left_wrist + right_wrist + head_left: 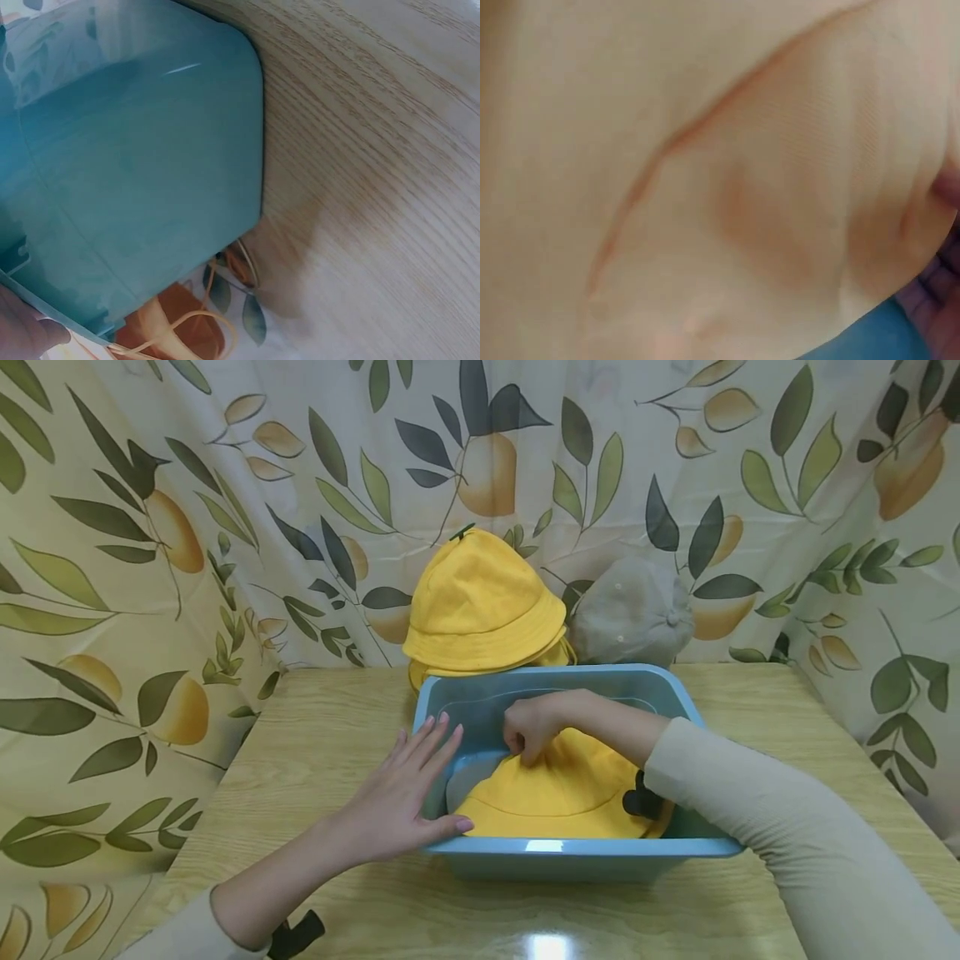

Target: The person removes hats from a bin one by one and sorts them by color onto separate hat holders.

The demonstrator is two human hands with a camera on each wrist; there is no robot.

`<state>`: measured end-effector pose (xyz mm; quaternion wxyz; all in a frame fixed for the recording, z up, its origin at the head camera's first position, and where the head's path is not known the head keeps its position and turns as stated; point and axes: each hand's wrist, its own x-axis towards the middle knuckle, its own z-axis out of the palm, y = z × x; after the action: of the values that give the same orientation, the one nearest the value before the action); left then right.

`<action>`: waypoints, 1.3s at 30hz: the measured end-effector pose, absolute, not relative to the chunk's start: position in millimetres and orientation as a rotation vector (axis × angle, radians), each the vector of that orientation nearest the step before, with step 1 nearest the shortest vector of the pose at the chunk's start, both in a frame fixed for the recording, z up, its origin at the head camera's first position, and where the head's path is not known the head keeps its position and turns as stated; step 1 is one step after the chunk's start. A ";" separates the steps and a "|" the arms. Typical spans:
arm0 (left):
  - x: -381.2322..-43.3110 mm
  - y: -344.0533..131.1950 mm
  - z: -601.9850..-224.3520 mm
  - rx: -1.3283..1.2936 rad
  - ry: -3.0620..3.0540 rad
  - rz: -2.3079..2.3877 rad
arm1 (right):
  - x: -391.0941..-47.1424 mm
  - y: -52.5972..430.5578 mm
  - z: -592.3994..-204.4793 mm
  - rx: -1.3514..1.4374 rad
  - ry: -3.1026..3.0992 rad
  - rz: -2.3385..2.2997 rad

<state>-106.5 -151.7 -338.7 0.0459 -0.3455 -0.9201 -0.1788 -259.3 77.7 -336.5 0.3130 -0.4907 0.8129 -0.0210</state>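
Observation:
My right hand (543, 718) reaches into a blue plastic tub (585, 847) and pinches the crown of a yellow bucket hat (558, 802). In the right wrist view the hat's cloth (727, 187) fills most of the frame, with part of the hand (937, 300) at the right edge. Something grey (462, 781) shows under the hat's left side. At the tub's left rim my left hand (408, 793) lies with fingers spread and straight. Its fingertips (26, 330) appear at the rim in the left wrist view, beside the tub's outer wall (150, 172).
Behind the tub stand stacked yellow bucket hats (483, 602), the top one with a small green stem. A grey cap (633, 610) sits to their right. Leaf-and-fruit patterned curtain (337, 568) encloses the wooden table (322, 735) at the back and sides.

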 end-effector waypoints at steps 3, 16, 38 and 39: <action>-107.1 -151.6 -338.1 -1.055 -2.819 -0.541 | -258.1 78.6 -327.3 -1.311 2.165 -0.097; -108.3 -153.0 -338.7 -1.044 -2.820 -0.630 | -246.4 95.6 -272.7 -1.361 2.215 -0.293; -130.2 -161.7 -337.6 -1.086 -2.357 -0.948 | -226.0 146.2 -212.6 -1.795 2.487 -0.751; -131.5 -161.6 -337.8 -1.088 -2.351 -0.963 | -225.2 146.9 -211.8 -1.833 2.489 -0.801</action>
<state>-131.5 -161.6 -337.8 0.1881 -0.3866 -0.8355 -0.3422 -225.2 146.9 -211.8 -0.0258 -0.5738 0.7792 -0.2508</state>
